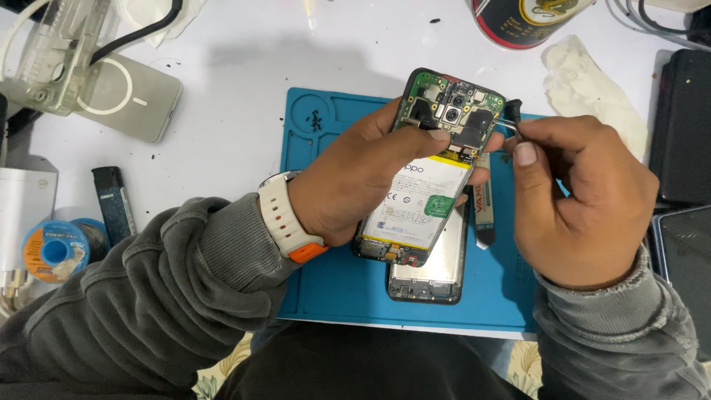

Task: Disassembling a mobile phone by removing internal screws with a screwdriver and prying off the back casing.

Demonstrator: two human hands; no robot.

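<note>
My left hand [355, 178] has its fingers wrapped around an opened phone [426, 178], thumb pressed near the exposed circuit board, holding it tilted above the blue work mat [326, 281]. The phone's white battery faces up at me. My right hand [585, 200] has its fingers pinched shut on thin metal tweezers [511, 118], whose tips sit at the phone's upper right corner beside the camera module. Under the phone, a grey back cover [429, 278] lies flat on the mat, a small pry tool [483, 215] just beside it. Out on the white table [237, 67] I see a solder spool [55, 248] at the left and a crumpled tissue [589, 92] at the right.
</note>
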